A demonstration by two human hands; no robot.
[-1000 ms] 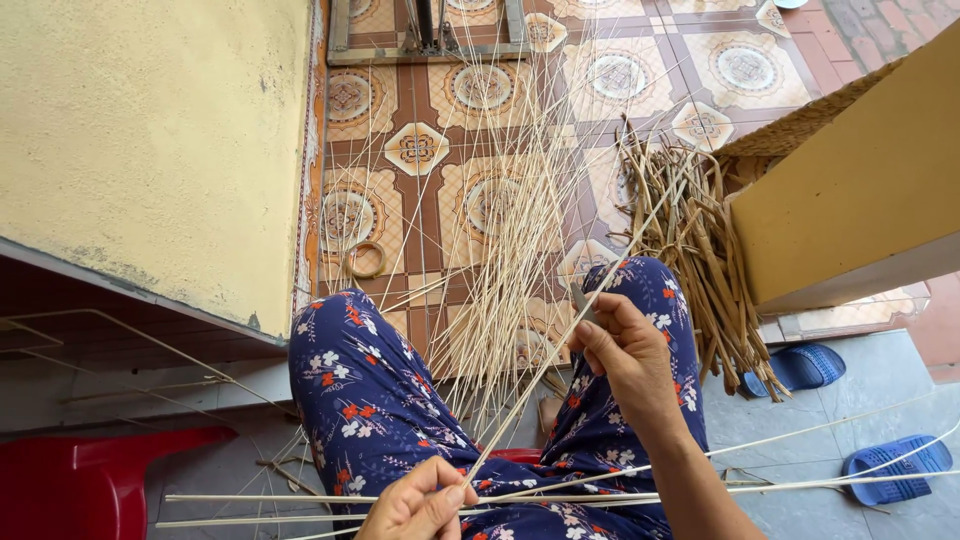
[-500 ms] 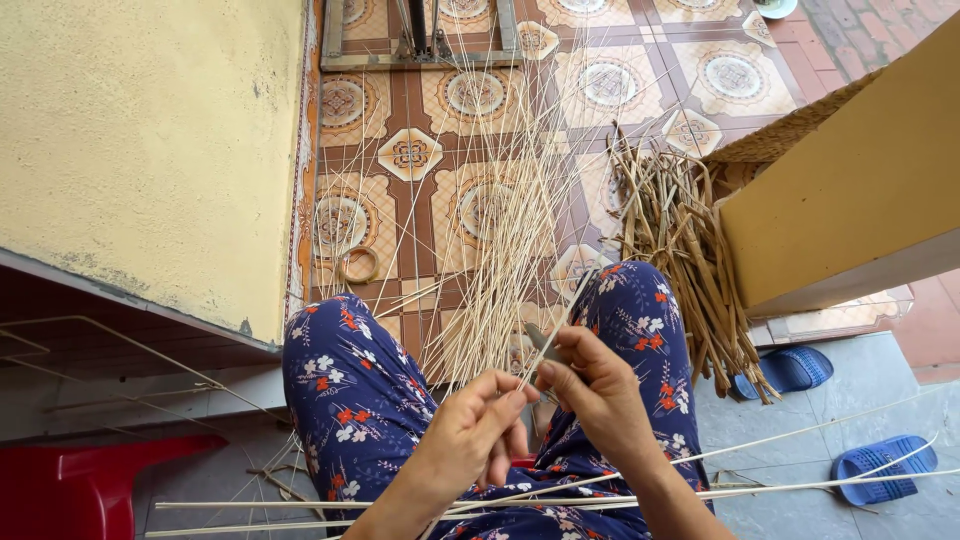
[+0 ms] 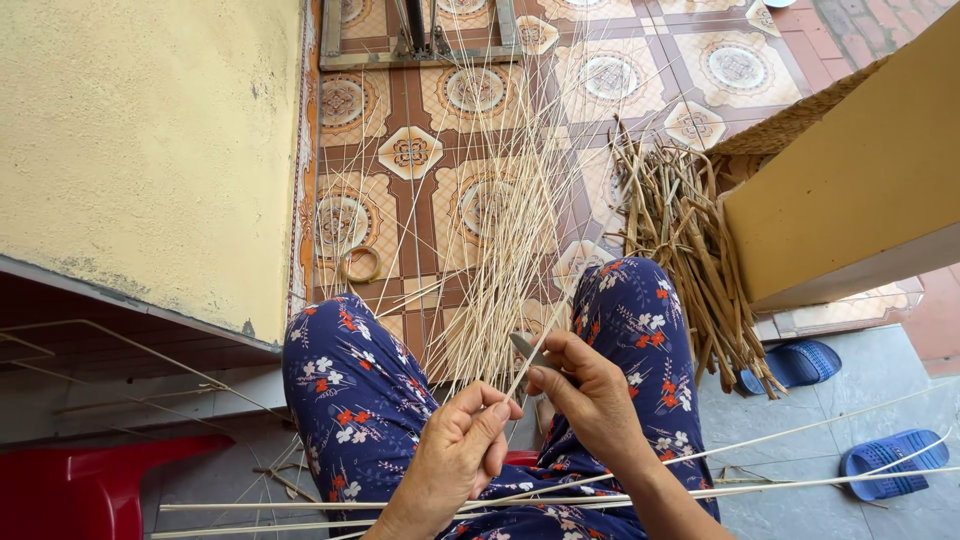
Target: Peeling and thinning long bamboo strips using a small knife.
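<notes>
Left hand (image 3: 462,452): sitting low in the centre of the frame, its thumb and fingers pinching the near end of a thin pale strip (image 3: 545,330).
Right hand (image 3: 590,392): sitting just right of centre, clenching around a small knife (image 3: 528,350) whose grey blade is meeting the same strip.
Strip: running from between the two hands up and away toward the upper middle of the frame, over the lap.
Handling: appearing very light, springy and narrow, likely to bend or split if forced; best held close to the blade near its lower end, with a firm pinch, since the smooth surface may be slipping.
Fan of strips (image 3: 500,230): spreading from the knees up across the patterned floor tiles (image 3: 410,150), loose and overlapping.
Coarser bundle (image 3: 690,240): lying to the right of the legs, against a tan board (image 3: 850,200).
Long strips (image 3: 800,485): lying across the lap at the bottom of the frame.
Surroundings: blue sandals (image 3: 800,362) resting at lower right; a red stool (image 3: 90,480) showing at lower left; a yellow wall (image 3: 140,140) filling the upper left.
</notes>
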